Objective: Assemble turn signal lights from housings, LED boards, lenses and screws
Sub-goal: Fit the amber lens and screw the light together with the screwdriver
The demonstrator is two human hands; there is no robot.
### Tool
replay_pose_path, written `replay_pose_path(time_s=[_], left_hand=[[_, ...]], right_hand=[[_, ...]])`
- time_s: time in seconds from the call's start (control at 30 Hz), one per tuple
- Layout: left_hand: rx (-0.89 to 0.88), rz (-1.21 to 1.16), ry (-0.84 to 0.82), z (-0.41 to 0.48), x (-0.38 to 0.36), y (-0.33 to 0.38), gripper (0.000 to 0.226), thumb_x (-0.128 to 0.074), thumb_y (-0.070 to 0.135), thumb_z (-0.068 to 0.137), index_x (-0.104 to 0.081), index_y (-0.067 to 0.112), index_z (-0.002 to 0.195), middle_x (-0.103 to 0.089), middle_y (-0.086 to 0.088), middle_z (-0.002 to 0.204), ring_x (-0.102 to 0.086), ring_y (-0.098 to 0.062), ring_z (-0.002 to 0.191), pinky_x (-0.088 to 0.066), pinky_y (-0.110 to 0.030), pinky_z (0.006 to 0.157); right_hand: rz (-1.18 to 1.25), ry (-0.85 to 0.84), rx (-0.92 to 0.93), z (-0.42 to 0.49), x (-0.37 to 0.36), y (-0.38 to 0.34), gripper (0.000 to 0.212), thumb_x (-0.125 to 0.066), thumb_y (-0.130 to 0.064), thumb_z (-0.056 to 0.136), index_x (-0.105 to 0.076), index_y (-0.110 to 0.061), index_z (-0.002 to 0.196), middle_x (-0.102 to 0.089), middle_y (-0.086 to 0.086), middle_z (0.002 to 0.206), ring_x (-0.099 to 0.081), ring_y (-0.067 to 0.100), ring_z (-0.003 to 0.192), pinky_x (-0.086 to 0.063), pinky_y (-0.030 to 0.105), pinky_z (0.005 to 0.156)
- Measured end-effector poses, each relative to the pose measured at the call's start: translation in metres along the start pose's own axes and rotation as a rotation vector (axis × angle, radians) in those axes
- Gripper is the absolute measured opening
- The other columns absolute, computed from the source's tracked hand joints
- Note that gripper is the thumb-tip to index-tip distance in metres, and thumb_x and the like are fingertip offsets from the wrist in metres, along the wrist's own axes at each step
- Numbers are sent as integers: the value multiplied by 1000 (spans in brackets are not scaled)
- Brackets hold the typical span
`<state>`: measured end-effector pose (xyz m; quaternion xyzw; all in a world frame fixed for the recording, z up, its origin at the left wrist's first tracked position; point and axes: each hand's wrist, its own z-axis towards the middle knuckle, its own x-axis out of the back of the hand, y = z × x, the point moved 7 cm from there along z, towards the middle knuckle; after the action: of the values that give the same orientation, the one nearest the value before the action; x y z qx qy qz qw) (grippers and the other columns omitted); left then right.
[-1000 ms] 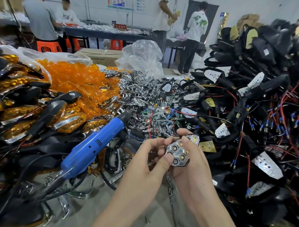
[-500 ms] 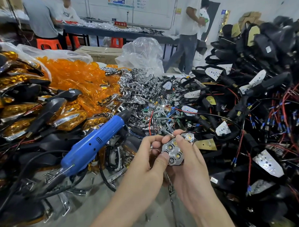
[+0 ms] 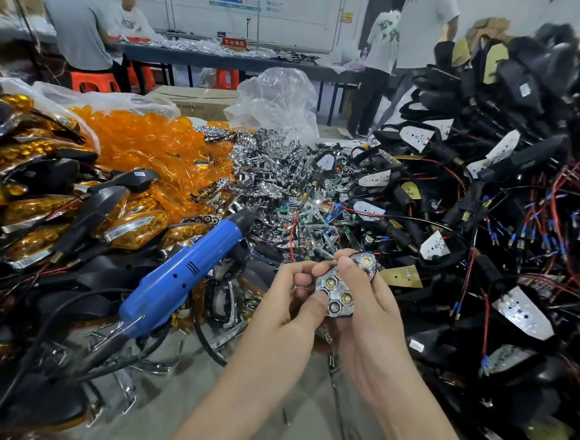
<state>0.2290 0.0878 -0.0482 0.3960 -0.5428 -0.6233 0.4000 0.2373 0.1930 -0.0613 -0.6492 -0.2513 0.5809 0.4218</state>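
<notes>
Near centre, over the grey table (image 3: 161, 400): left hand (image 3: 288, 296) and right hand (image 3: 371, 310), fingers curled, together gripping one chrome reflector unit (image 3: 337, 293).
- Left thumb pressed on the near-left edge of the unit.
- Right thumb laid across its far part, right fingers wrapped behind.
- Unit tilted face-up toward the camera, with a pale LED in each hexagonal cell.

Left of the hands: blue electric screwdriver (image 3: 183, 275), lying aslant on the heap, black nose pointing far-right, dark cable trailing near-left.

Left and far left: finished signals (image 3: 135, 226), amber lenses set in black bodies, piled loosely.

Beyond these, far left of centre: loose amber lenses (image 3: 146, 140), heaped against clear plastic.

Centre, just far of the hands: loose chrome reflectors (image 3: 270, 172) in a spread heap, crossed by red and black wires.

Right: black housings (image 3: 501, 209) carrying white LED boards (image 3: 415, 137), tangled with red, black and blue-tipped wires, stacked high toward the far right.

Far centre: crumpled clear plastic bag (image 3: 277, 99). Cardboard box (image 3: 194, 99) just to its left.

Far background: long dark bench (image 3: 222, 62) strewn with parts, orange stools (image 3: 92, 81) beside it, several people (image 3: 77, 27) at or near it.
</notes>
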Motion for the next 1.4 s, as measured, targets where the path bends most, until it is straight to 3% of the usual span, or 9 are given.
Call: replay_pose_path(time_s=[0.13, 0.33, 0.47, 0.63, 0.77, 0.87, 0.97, 1.13, 1.4], left_hand=[[78, -78, -78, 1, -3, -7, 27, -60, 27, 95, -63, 35, 120, -72, 11, 97, -71, -17, 98, -58, -37, 88], [81, -35, -206, -3, -8, -2, 38, -55, 44, 84, -67, 15, 105, -61, 3, 65, -55, -9, 58, -44, -18, 54], [70, 4, -131, -2, -4, -5, 20, -53, 27, 100, -65, 33, 113, -56, 6, 69, -51, -11, 63, -44, -23, 61], [109, -12, -95, -1, -2, -8, 29, -52, 18, 102, -65, 45, 101, -56, 17, 61, -48, -7, 58, -42, -22, 58], [99, -23, -102, -1, -2, -6, 35, -53, 20, 101, -70, 48, 91, -55, 13, 61, -47, -8, 58, -41, -22, 57], [103, -88, -166, -4, -6, -2, 14, -54, 26, 99, -66, 33, 100, -55, 6, 59, -52, -6, 53, -42, -16, 51], [119, -124, -229, -6, -12, -2, 32, -56, 41, 88, -65, 21, 111, -56, -2, 64, -54, -11, 56, -46, -20, 54], [116, -33, -137, -6, -8, -5, 19, -52, 21, 102, -62, 36, 107, -56, 9, 59, -51, -9, 53, -41, -19, 52], [125, -6, -86, -4, -6, -3, 29, -51, 16, 103, -59, 41, 113, -56, 20, 62, -49, -8, 57, -43, -18, 54]], right_hand=[[-149, 36, 90, 3, 8, -7, 13, -62, -33, 87, -75, -32, 86, -77, 4, 95, -74, 17, 89, -59, 32, 78], [-241, -86, 80, -2, -2, -8, 14, -66, -44, 80, -71, -33, 89, -77, 3, 108, -68, 18, 89, -50, 41, 69], [-252, -131, 101, -2, -4, -5, 18, -64, -43, 83, -69, -29, 94, -76, 4, 103, -70, 20, 108, -52, 49, 97], [-320, -167, 103, -1, -5, -2, 17, -60, -44, 89, -65, -30, 97, -75, 0, 100, -73, 22, 107, -55, 50, 82], [-306, -139, 111, 0, -4, -4, 19, -61, -44, 88, -66, -28, 97, -75, 3, 101, -69, 28, 115, -53, 53, 100], [-185, -122, 31, -1, -3, -3, 9, -61, -35, 89, -69, -30, 91, -75, 3, 92, -74, 23, 103, -57, 43, 60], [-72, -102, -20, -3, -3, -5, 11, -61, -31, 88, -72, -30, 90, -73, 5, 87, -75, 21, 96, -44, 26, 36], [-131, -123, -22, -3, -4, -3, 10, -62, -31, 89, -72, -33, 89, -74, 2, 88, -74, 19, 91, -50, 38, 58], [-197, -134, 21, -4, -5, -5, 11, -56, -32, 93, -68, -33, 93, -76, 1, 93, -75, 18, 88, -57, 34, 60]])
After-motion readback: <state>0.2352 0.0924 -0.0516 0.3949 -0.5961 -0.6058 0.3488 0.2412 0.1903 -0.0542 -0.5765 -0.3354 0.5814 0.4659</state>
